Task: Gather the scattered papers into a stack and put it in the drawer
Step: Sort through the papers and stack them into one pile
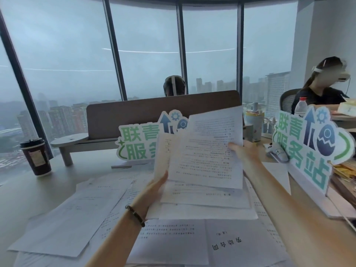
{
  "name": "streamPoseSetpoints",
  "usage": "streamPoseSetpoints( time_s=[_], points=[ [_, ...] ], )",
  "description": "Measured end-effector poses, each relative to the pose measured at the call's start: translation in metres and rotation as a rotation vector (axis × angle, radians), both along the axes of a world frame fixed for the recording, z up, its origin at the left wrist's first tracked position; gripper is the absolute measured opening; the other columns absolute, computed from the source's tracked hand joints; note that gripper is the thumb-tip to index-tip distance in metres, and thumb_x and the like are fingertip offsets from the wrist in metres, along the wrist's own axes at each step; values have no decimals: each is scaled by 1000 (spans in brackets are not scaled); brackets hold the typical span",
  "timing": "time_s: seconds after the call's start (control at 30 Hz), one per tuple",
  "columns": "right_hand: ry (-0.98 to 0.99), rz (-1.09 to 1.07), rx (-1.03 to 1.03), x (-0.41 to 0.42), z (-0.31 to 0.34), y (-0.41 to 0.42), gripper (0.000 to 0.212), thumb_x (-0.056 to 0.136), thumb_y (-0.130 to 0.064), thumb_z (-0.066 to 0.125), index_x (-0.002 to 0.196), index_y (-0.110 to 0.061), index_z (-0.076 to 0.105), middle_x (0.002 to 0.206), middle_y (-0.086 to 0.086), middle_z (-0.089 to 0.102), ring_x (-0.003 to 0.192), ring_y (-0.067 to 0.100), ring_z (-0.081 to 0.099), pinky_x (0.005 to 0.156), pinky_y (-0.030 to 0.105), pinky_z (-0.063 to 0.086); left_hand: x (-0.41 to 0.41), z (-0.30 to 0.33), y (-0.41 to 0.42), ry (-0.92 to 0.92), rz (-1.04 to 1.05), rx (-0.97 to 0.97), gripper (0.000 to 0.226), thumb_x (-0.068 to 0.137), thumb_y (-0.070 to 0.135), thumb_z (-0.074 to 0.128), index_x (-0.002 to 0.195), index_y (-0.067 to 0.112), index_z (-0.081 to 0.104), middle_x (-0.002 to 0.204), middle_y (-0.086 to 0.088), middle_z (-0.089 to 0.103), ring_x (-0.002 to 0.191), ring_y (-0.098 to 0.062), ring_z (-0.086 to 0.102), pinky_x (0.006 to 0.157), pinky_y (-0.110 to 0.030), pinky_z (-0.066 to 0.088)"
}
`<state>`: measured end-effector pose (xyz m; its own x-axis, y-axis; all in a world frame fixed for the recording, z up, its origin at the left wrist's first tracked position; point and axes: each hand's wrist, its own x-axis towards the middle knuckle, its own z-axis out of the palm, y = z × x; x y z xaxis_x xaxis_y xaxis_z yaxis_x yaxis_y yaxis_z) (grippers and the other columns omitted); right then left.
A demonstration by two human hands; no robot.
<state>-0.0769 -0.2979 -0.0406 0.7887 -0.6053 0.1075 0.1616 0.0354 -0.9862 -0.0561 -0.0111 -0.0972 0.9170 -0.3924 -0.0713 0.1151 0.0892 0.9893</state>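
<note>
Four tall glass window panes (pixel 146 45) fill the upper half of the frame, split by dark mullions. Below them a pale, smooth desk (pixel 23 191) spans the lower half. One brown, rounded-corner divider panel (pixel 134 114) stands upright across the middle of the frame. Two flat cut-out signs, green and blue with large characters, stand on the desk: one sign at centre (pixel 138 143), partly hidden behind held paper, and a second sign at right (pixel 308 149).

Loose white printed sheets (pixel 67 218) lie overlapping across the lower centre and lower left, too many to count exactly.

A fanned sheaf of held papers (pixel 208 151), at least three thin text-covered sheets, is raised at frame centre. The left hand (pixel 154 189), with one dark beaded bracelet (pixel 135 215) on its wrist, pinches the sheaf's lower left corner, thumb on top. The right hand (pixel 243 153) is clamped on its right edge, thumb on the printed face.

One dark paper cup (pixel 35 157) with a lid stands at left. One clear plastic bottle (pixel 300 106) with a red cap stands at right.
</note>
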Motion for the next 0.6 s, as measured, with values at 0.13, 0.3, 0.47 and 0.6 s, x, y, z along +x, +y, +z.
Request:
streamPoseSetpoints(
  time_s=[0.13, 0.3, 0.47, 0.6],
  points=[
    [25, -3, 51, 3, -19, -4, 13, 92, -5, 63, 104, -5, 66, 90, 9, 70, 76, 25, 68, 64, 31, 53, -5, -1, -1, 8, -49, -48, 33, 88, 18, 64, 116, 1, 64, 103, -18, 74, 86, -32, 74, 66, -36, 61],
    [81, -36, 54, 6, -28, -12, 22, 89, -16, 70, 110, -11, 69, 105, 10, 72, 92, 32, 69, 87, 50, 56, -2, 0, -1, 72, 37, -34, 17, 95, 18, 58, 103, 6, 67, 91, -15, 76, 71, -28, 74, 54, -34, 60],
    [61, -66, 78, 4, -29, -16, 15, 90, -14, 68, 105, -12, 68, 106, 10, 71, 94, 33, 69, 90, 53, 55, 2, -6, -3, 86, 80, -68, 16, 95, 16, 58, 105, 5, 66, 91, -16, 75, 68, -29, 73, 52, -34, 59],
    [53, -70, 104, 3, -34, -18, 15, 89, -10, 69, 104, -9, 69, 107, 13, 71, 95, 34, 69, 88, 50, 55, 6, -9, -2, 64, 121, -83, 17, 96, 17, 58, 104, 5, 66, 82, -13, 76, 62, -26, 72, 50, -33, 59]
  ],
)
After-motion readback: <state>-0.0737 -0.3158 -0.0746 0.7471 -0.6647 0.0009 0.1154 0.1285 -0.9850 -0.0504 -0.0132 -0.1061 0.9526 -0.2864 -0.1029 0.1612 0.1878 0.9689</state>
